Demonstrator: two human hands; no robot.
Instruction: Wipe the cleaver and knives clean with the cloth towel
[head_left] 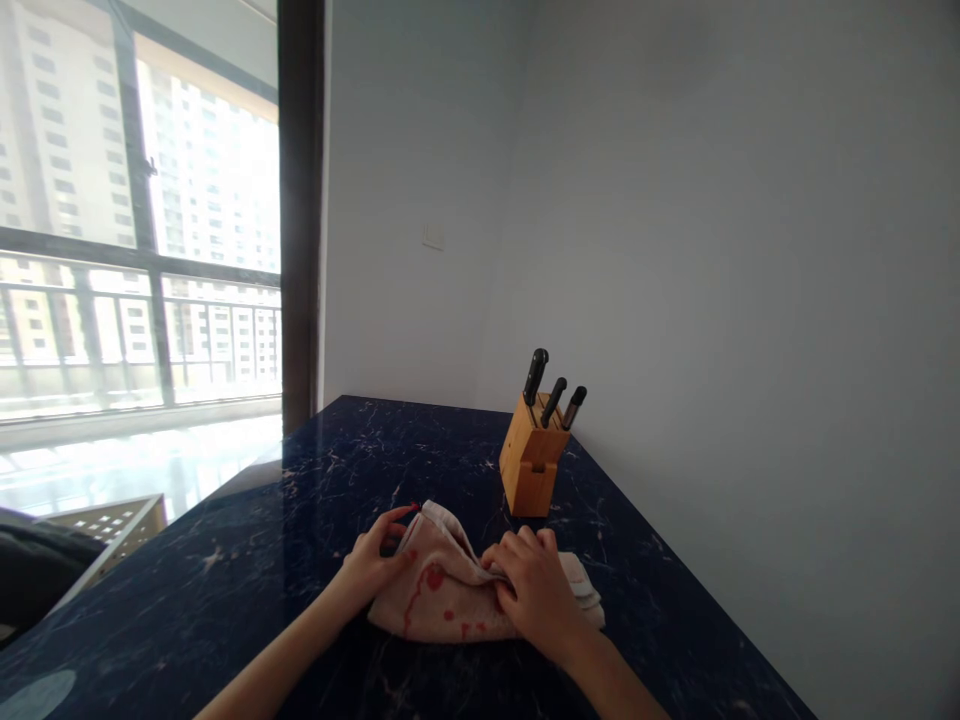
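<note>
A pale pink towel (450, 605) with a red pattern lies bunched on the dark marbled table near its front. My left hand (379, 550) pinches the towel's upper left part, thumb on the near face and fingers at the raised edge. On the other side, my right hand (532, 580) has its fingers curled on a fold in the towel's middle. Folded layers of the towel stick out to the right of that hand. Behind the towel stands a wooden knife block (532, 460) with three dark-handled knives in it.
The dark blue marbled table (360, 455) runs back to a grey wall corner, with the wall along its right edge. At the lower left is a chair (135, 525) with dark cloth on it. A large window (202, 200) is at the left.
</note>
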